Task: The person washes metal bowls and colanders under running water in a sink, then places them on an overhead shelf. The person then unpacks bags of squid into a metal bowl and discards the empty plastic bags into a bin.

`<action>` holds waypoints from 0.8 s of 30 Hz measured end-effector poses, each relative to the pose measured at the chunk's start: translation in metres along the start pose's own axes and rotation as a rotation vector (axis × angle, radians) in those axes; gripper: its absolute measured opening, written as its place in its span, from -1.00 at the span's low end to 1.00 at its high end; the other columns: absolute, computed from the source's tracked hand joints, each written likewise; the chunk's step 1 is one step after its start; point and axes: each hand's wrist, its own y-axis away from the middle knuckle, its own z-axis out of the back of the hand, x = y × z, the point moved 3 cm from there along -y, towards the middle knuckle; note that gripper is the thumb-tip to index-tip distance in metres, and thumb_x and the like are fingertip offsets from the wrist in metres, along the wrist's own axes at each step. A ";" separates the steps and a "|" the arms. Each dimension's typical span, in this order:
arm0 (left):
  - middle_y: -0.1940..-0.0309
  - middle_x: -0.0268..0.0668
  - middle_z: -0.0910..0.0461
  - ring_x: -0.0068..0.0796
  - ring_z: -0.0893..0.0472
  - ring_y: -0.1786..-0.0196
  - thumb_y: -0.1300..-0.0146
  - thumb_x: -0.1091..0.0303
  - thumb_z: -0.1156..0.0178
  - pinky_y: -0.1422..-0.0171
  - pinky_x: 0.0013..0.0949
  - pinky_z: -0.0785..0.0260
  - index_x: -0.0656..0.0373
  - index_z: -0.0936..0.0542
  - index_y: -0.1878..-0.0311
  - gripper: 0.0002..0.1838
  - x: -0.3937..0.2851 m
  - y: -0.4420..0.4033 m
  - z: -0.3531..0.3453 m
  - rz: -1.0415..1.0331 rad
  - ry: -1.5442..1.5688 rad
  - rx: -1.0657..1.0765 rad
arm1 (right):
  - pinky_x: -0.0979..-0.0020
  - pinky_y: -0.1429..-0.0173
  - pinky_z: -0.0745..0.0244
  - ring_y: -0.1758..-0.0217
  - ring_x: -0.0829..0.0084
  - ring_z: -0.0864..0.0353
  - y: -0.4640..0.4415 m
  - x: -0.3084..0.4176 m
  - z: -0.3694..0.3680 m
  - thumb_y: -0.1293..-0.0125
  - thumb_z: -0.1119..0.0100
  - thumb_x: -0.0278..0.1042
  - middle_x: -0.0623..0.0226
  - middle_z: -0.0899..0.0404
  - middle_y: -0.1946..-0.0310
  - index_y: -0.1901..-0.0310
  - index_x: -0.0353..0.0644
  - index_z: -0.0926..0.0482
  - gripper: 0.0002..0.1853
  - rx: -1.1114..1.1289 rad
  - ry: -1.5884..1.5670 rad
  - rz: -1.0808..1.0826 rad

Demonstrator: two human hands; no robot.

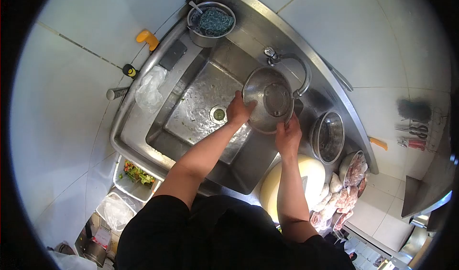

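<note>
A metal colander with a round base hangs tilted over the right part of the steel sink, close to the faucet. My left hand is closed on its left rim. At the lower right edge my right hand grips it too. Below and left of the colander, the drain shows in the wet sink floor, with small green scraps about. Whether water runs from the faucet, I cannot tell.
A metal bowl stands right of the sink, near a pale yellow round board and bagged raw meat. A pot with a blue-green scouring pad is at the back left. A plastic bag lies on the left ledge, above a vegetable-scrap bin.
</note>
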 end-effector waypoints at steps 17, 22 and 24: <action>0.14 0.01 -0.59 0.07 -0.57 0.02 -0.07 -0.07 -0.33 0.01 -0.05 -0.40 0.18 -0.43 -0.01 -0.40 -0.010 -0.019 0.017 -0.322 -0.167 -0.067 | 0.17 0.28 -0.47 0.42 0.02 -0.62 0.005 -0.015 0.015 -0.10 -0.09 -0.25 -0.07 -0.56 0.55 0.45 -0.40 -0.54 -0.70 0.249 0.025 -0.382; 0.34 -0.05 -0.63 0.00 -0.62 0.17 -0.21 -0.19 -0.15 0.09 -0.04 -0.43 0.16 -0.58 0.22 -0.48 -0.022 -0.016 0.021 -0.243 -0.207 -0.002 | 0.21 0.30 -0.50 0.48 0.12 -0.66 0.015 -0.029 0.016 -0.13 -0.09 -0.28 -0.04 -0.56 0.63 0.50 -0.43 -0.51 -0.70 0.279 -0.136 -0.433; 0.40 -0.04 -0.62 0.02 -0.62 0.22 -0.25 -0.19 -0.10 0.14 -0.05 -0.41 0.18 -0.59 0.31 -0.47 -0.015 -0.020 0.014 -0.200 -0.182 -0.011 | 0.21 0.33 -0.50 0.50 0.13 -0.66 0.009 -0.012 0.026 -0.14 -0.09 -0.28 -0.04 -0.56 0.65 0.52 -0.44 -0.50 -0.69 0.281 -0.081 -0.417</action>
